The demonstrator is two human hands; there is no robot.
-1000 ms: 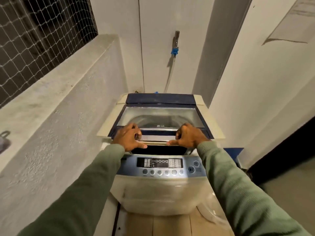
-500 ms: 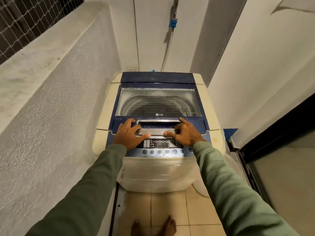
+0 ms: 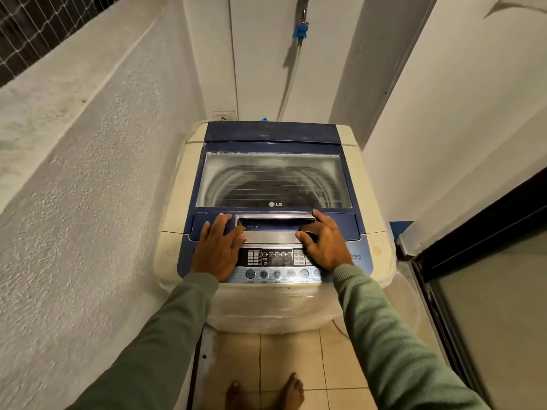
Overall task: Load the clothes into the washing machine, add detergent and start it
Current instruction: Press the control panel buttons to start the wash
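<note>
Head view: lid (image 3: 275,184), raised a second ago, now lies shut.

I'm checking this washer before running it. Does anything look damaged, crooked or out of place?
Nothing looks broken or askew. The lid lies flat on the washing machine, left hand and right hand resting on its front edge. Only cosmetic marks: a small orange stain on the right front corner, haze on the lid glass.

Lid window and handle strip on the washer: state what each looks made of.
Lid window: clear glass or hard plastic, cannot tell which; the ribbed drum shows through, with a dusty haze at the edges. Handle strip: silvery, brushed-metal look, possibly metallised plastic; it gives a soft bright sheen.
</note>
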